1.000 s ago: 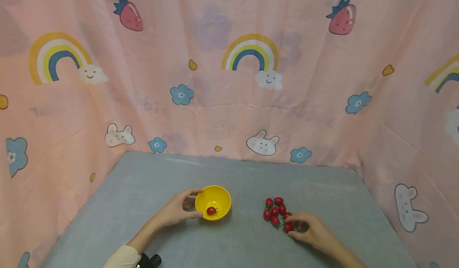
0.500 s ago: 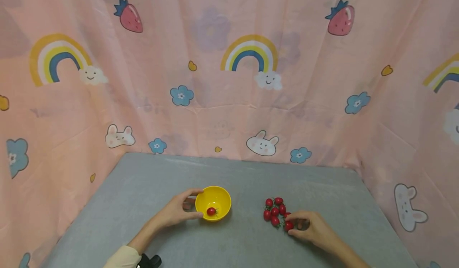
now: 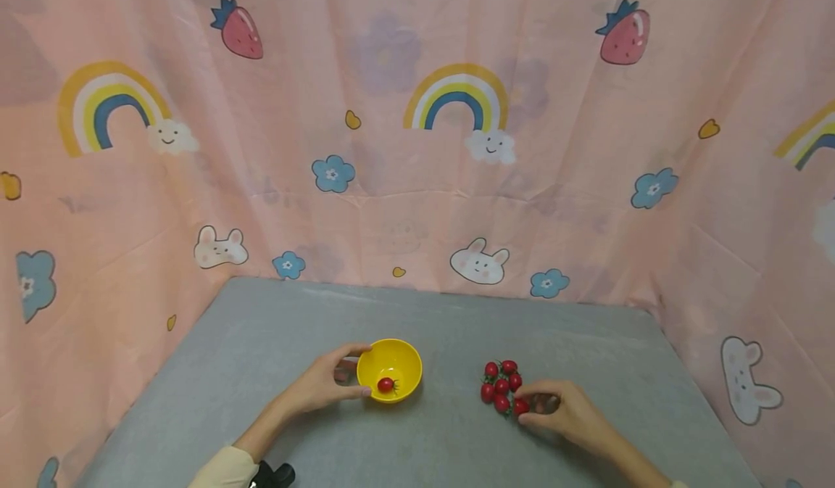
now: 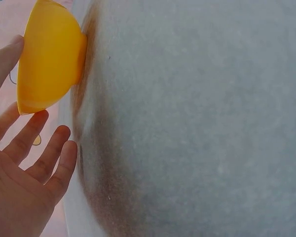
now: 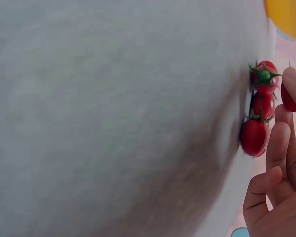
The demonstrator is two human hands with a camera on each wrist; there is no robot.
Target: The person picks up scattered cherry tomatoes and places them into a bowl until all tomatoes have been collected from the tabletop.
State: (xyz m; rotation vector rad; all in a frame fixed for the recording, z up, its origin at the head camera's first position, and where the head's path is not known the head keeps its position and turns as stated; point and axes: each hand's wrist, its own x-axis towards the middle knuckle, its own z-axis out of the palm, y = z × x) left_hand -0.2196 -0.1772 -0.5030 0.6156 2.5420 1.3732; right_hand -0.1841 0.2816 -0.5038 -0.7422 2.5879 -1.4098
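A yellow bowl (image 3: 398, 363) stands on the grey table (image 3: 274, 343) with one cherry tomato (image 3: 385, 384) inside. My left hand (image 3: 357, 370) holds the bowl's left side, thumb near and index finger over the far rim. The left wrist view shows the bowl (image 4: 49, 54) and loosely spread fingers (image 4: 32, 136) beside it. To the right lies a cluster of cherry tomatoes (image 3: 499, 383). My right hand (image 3: 523, 405) pinches one cherry tomato (image 3: 520, 406) at the cluster's near right edge. In the right wrist view this tomato (image 5: 287, 98) sits between thumb and fingers (image 5: 276, 148), next to the others (image 5: 255, 136).
A pink printed cloth (image 3: 417, 147) hangs as a wall behind and on both sides of the table. The grey surface stretches bare behind the bowl and between bowl and tomatoes. A dark object (image 3: 270, 475) shows at my left sleeve.
My right hand has drawn slightly up and left at the cluster's edge, its thumb and finger closing on one tomato. The left hand and bowl have stayed put.
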